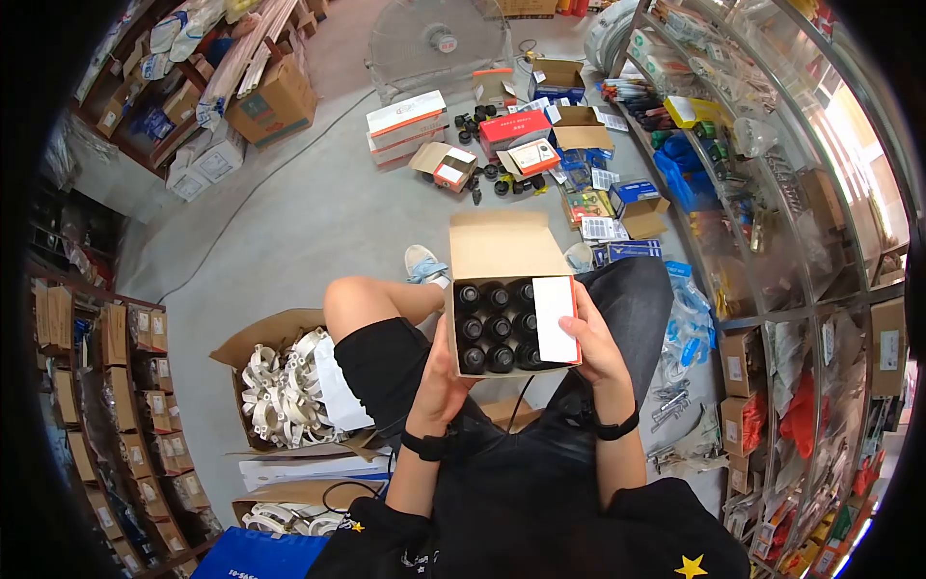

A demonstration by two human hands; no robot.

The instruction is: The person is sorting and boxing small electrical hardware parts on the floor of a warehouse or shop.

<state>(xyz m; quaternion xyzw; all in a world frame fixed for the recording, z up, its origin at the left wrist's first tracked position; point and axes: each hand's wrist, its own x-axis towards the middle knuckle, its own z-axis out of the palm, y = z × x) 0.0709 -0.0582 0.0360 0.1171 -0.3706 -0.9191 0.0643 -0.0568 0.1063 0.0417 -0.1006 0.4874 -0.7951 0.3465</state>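
An open cardboard box (508,253) is held up in front of my lap, its lid folded back away from me. Inside sit several black round-topped parts (499,327) in neat rows. My left hand (441,376) grips the box at its left side and lower corner, with some fingers hidden beneath it. On the opposite side my right hand (600,345) is closed around the box's edge, its thumb pressing a white panel with an orange edge (554,314) that covers the right part of the opening.
A carton of white plastic clamp-like parts (289,391) stands left of my legs. Opened boxes (449,166) and loose black parts (502,179) lie on the floor ahead, before a large fan (439,43). Stocked shelves (772,318) line the right; metal pieces (670,403) lie nearby.
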